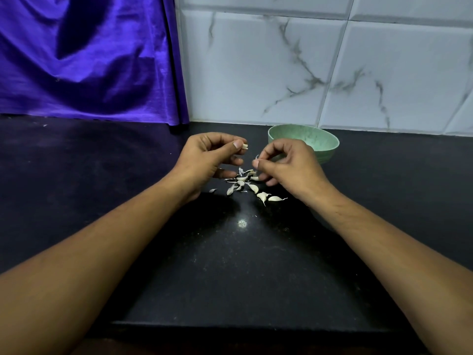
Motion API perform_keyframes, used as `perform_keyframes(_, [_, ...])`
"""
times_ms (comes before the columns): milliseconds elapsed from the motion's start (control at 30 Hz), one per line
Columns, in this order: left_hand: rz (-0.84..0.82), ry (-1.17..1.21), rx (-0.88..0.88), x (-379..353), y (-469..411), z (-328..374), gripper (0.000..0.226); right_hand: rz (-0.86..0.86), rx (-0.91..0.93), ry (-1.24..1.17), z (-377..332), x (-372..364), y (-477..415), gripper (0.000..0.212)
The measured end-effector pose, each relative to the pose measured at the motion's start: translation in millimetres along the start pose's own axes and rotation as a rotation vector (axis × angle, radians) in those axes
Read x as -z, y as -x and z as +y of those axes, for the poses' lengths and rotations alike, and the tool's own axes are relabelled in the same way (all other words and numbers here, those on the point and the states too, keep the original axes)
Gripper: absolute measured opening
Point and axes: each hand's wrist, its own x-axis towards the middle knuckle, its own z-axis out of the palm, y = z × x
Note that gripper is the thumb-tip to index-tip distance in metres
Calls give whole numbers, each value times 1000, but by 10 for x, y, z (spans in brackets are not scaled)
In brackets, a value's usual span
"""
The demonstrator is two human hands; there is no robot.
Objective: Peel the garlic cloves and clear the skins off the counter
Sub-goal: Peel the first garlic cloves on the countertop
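Peeling in progress: my left hand pinches 1 garlic clove between thumb and forefinger above the table, and my right hand pinches a shred of skin just beside it. The other cloves and loose skins lie heaped below (green bowl behind my right hand). Next, I judge: drop the shred, finish stripping, then clear skins.

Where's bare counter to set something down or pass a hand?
Free: middle counter from the garlic pile to the front edge; the left stretch in front of the cloth; the strip right of the bowl. Crowded: under and between the left hand, pinching a clove, and right hand, pinching a skin; bowl sits just behind the right hand.
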Motion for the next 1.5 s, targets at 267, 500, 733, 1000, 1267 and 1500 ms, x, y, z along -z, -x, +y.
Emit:
perform_keyframes(267, [-4,-1,30,-3,3,-12,15,-29,42,12,-15,-24,15,7])
perform_keyframes(500, [-38,-54,15,-17,4,-31,12,-26,98,-55,-53,-30,28,6])
perform_keyframes(733, [-31,-327,-184,33,-29,-36,7,-84,13,-189,-73,-49,36,7])
perform_keyframes(1000, [-16,-548,-334,32,-24,-18,4,-58,-43,-182,-79,-68,46,4])
perform_keyframes(1267, [-52,-692,-375,36,-1,3,3,-100,71,95,-183,-19,107,11])
perform_keyframes(1500, [-77,-623,-311,16,10,-2,3,-113,69,113,-172,-11,112,12])
